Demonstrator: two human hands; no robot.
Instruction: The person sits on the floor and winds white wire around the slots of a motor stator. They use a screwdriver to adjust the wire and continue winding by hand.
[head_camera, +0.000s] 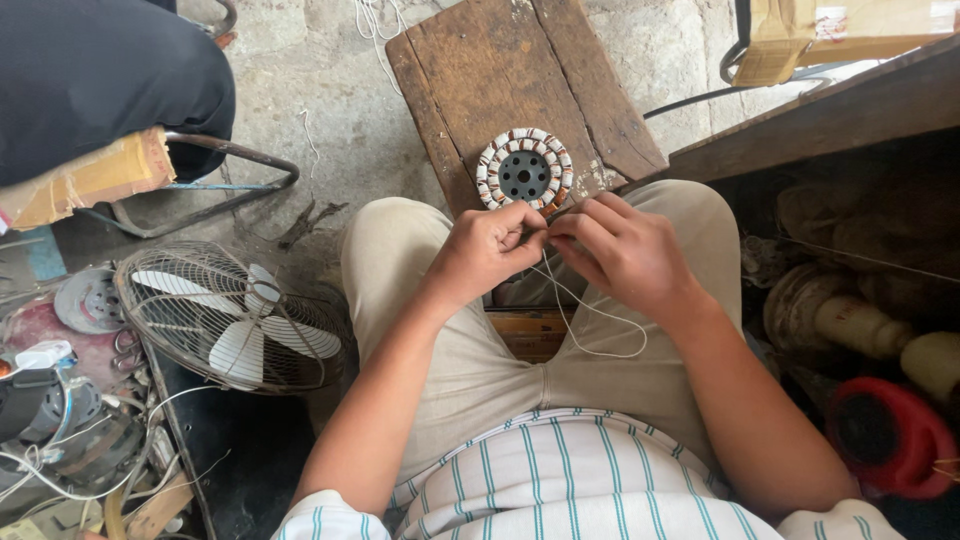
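Above the lap, left hand (485, 250), right hand (620, 250) pinching white string (590, 310), cardboard box (840, 30) top right.

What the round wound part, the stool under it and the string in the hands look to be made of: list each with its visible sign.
Wound stator: dark metal core with holes, ringed by coppery wire coils with white wraps.
Stool: bare, worn brown wood; grain and cracks show.
String: thin, white, limp, likely cotton or sleeving; left hand and right hand pinch it.
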